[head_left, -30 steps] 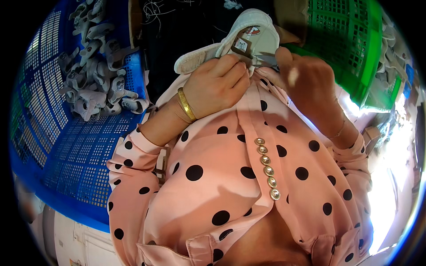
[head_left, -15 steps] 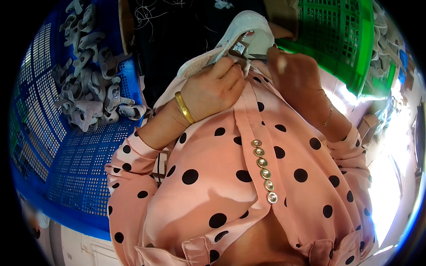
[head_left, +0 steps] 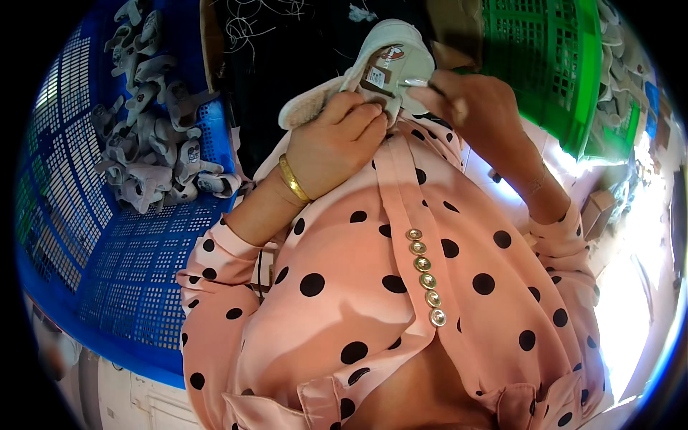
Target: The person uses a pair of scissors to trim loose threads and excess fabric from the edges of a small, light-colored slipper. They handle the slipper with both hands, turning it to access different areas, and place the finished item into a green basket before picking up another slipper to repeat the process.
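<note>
A pale cream shoe upper [head_left: 410, 63] with a wide flap stretching to the left lies in front of my chest. Its inside faces up and bears a small white label and a reddish mark. My left hand [head_left: 338, 140] is wrapped round the near edge, gripping it between thumb and fingers. At the shoe's right side, my right hand [head_left: 476, 104] has its fingers bent together in a pinch, the tips over the opening. Whatever those fingertips pinch is too small or hidden to make out.
On the left stands a blue plastic basket [head_left: 136, 287] with a pile of grey shoe uppers [head_left: 154, 136]. A green basket [head_left: 545, 64] is at the far right, more pale pieces [head_left: 613, 54] beyond it. Loose white threads [head_left: 251, 25] lie on dark cloth at the top.
My right hand has shifted from the shoe's right edge to over its opening, slightly leftward. The shoe has turned, so more of its inside and label shows. My left hand keeps its grip.
</note>
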Demonstrator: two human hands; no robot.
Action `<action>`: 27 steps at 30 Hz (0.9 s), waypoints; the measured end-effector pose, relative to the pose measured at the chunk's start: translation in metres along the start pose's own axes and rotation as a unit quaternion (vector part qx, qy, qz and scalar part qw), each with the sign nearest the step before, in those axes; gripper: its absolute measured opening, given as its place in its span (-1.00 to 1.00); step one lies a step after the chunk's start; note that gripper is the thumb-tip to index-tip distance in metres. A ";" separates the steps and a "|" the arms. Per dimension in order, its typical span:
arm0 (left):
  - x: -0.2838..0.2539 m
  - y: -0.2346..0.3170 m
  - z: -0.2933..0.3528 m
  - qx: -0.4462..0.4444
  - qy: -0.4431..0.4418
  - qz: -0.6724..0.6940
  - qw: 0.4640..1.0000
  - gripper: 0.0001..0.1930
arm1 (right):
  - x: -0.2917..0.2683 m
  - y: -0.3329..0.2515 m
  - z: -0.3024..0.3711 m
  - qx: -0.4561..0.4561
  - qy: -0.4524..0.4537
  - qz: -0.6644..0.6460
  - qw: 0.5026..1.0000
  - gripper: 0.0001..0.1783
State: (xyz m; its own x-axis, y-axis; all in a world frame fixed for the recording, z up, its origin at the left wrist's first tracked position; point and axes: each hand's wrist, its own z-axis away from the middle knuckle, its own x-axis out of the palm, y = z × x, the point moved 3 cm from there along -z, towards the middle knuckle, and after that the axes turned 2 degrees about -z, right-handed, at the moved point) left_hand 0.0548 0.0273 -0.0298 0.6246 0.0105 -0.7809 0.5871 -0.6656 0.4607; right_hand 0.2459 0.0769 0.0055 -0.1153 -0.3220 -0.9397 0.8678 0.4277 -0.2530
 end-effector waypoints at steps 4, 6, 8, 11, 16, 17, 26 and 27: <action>-0.007 -0.008 0.004 -0.102 0.018 0.096 0.990 -0.76 | 0.004 0.002 0.003 0.067 0.082 -0.165 0.981 -0.51; -0.007 -0.014 0.003 -0.127 0.030 0.150 0.980 -0.80 | 0.016 -0.001 0.001 0.081 0.064 -0.227 0.968 -0.54; -0.012 -0.019 -0.002 -0.156 0.025 0.184 0.970 -0.86 | 0.026 0.001 -0.003 0.093 0.029 -0.309 0.946 -0.64; -0.032 -0.025 -0.006 -0.322 0.080 0.449 0.829 -0.89 | 0.033 0.002 -0.007 0.110 0.029 -0.392 0.913 -0.74; -0.087 -0.046 -0.019 -0.301 0.227 0.531 0.759 -0.93 | 0.010 -0.009 -0.013 0.200 -0.004 -0.489 0.849 -0.76; -0.097 -0.051 -0.016 -0.290 0.232 0.549 0.749 -0.93 | 0.004 -0.009 -0.015 0.205 0.003 -0.480 0.853 -0.75; -0.115 -0.089 0.044 -0.449 0.274 0.396 0.752 -0.92 | -0.097 0.089 0.033 0.322 0.299 -0.542 0.716 -0.87; -0.105 -0.107 0.063 -0.476 0.272 0.346 0.762 -0.94 | -0.117 0.110 0.046 0.302 0.341 -0.552 0.698 -0.75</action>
State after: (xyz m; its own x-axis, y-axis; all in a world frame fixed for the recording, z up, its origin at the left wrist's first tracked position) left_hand -0.1053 0.0504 -0.0237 0.9232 0.3822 -0.0408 -0.0339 0.1868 0.9818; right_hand 0.3774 0.1227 0.0982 -0.8997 0.3925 -0.1909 0.0888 -0.2637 -0.9605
